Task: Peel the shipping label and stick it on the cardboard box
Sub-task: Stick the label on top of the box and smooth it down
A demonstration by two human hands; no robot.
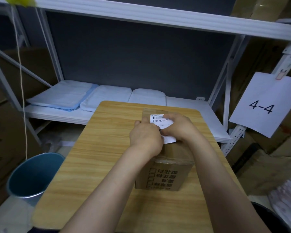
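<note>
While both hands meet at frame centre, the scene reads:
Cardboard box (168,167): on the wooden table (94,148), right of centre.
Shipping label (160,121): lying on the box top, barcode showing.
Left hand (145,137): fingers curled, pinching the label's edge.
Right hand (179,127): fingers bent, pressed onto the label.
Blue bin (32,177): lower left.

Light wood-grain table (107,148), brown cardboard box (171,175), white barcoded shipping label (158,119), teal bin (32,175)
</note>
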